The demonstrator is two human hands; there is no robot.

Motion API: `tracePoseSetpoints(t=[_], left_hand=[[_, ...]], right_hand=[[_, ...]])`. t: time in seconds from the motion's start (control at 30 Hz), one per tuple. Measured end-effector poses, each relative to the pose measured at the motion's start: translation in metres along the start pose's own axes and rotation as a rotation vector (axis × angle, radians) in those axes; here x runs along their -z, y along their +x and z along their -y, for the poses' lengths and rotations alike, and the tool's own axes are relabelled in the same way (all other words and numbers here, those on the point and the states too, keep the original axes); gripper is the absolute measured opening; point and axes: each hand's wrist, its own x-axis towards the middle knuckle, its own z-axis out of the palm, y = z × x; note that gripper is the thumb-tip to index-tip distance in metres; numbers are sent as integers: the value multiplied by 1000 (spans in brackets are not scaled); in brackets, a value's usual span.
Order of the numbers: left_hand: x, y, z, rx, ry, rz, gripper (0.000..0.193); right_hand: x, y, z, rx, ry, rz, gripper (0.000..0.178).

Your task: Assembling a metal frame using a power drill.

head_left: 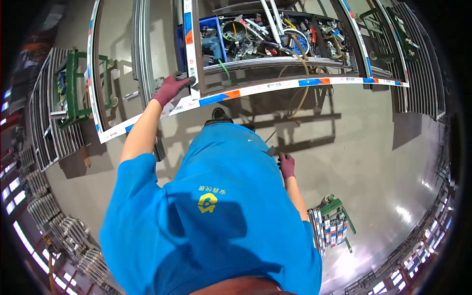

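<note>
Grey floor (pixel 373 162) gives moving room along the near edge of the large frame (pixel 265 88). Ahead of the person, the frame's long axis runs left-right. The left hand (pixel 172 90) touches its near rail, grip unclear; the right hand (pixel 287 166), nearer than the frame, is curled, contents untellable. A blue bin (pixel 210 23) shows through the frame.

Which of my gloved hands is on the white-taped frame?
Your left hand: it's on the near rail, whereas your right hand is down beside your blue shirt, away from the rail.

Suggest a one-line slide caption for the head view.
Gloved left hand at a large taped frame, gloved right hand lowered beside the blue shirt.
</note>
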Motion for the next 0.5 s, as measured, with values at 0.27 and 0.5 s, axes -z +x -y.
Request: tracePoseSetpoints(t=[0.27,0.5], left_hand=[[-27,15,-104,-371,503,-568,71],[-203,223,-140,-6,-192,-33,59]], right_hand=[[58,16,-42,-357,136,-98,32],[47,37,26,-392,214,-142,34]])
